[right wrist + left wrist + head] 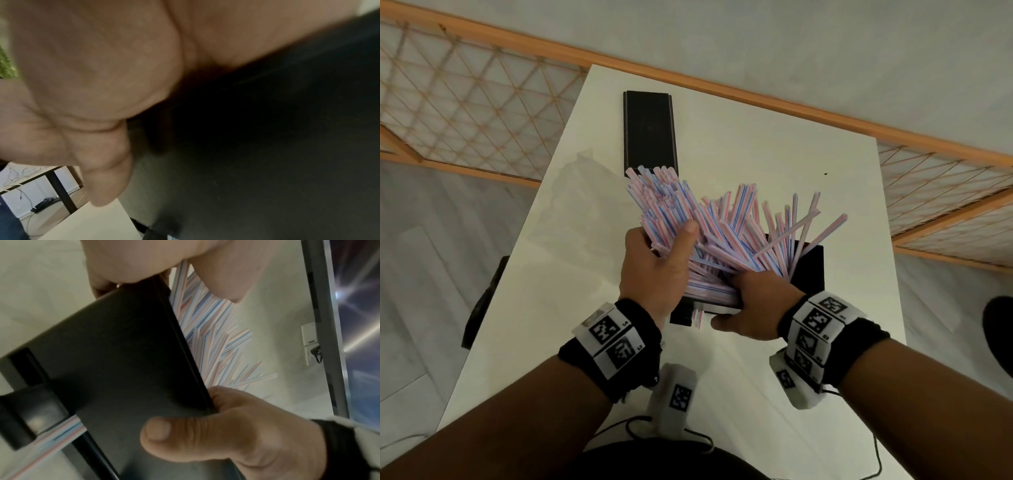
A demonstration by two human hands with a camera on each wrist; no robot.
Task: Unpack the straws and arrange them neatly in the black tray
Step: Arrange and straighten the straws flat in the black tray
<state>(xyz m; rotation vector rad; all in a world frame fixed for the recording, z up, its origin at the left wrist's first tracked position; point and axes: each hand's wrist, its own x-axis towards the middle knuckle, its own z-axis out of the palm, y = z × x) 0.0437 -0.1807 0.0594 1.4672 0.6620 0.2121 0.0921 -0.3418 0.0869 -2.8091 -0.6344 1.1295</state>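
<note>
A big bunch of pink, blue and white striped straws [722,233] fans out untidily from a black tray [810,270] held tilted just above the white table. My left hand [654,263] grips the bunch at the tray's left side, thumb pressed on top of the straws. My right hand [753,308] pinches the tray's near edge. The left wrist view shows the tray's underside [115,353], the straws [205,331] beyond it and the right hand's thumb [185,434] beneath. In the right wrist view the palm [92,73] lies against the dark tray [267,146]. A few straws [698,317] poke out below the near edge.
A second long black tray [649,130] lies empty at the far side of the table [774,154]. A clear crumpled wrapper [582,174] lies to its left. A dark object [482,298] sits beside the table's left edge. Wooden lattice screens [465,102] stand behind.
</note>
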